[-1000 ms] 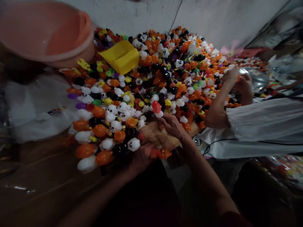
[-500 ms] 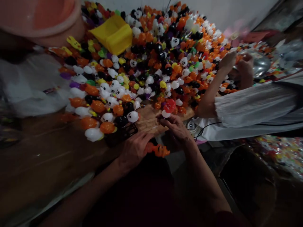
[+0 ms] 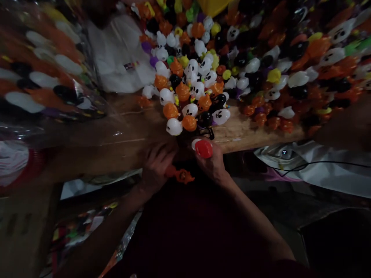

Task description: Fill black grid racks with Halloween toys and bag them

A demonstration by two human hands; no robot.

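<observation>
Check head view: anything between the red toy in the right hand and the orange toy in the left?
Nothing. Red toy in right hand, orange toy in left hand; only dark gap.

Toy heap (image 3: 261, 58) blurred, cut off top; left bag (image 3: 37, 77) smeared.

Dim, murky view, brightest on the toy heap (image 3: 203, 81) above the hands, deep shadow below the wrists, heavy motion blur at left and right edges, glare on plastic wrap (image 3: 58, 116) left of them
</observation>
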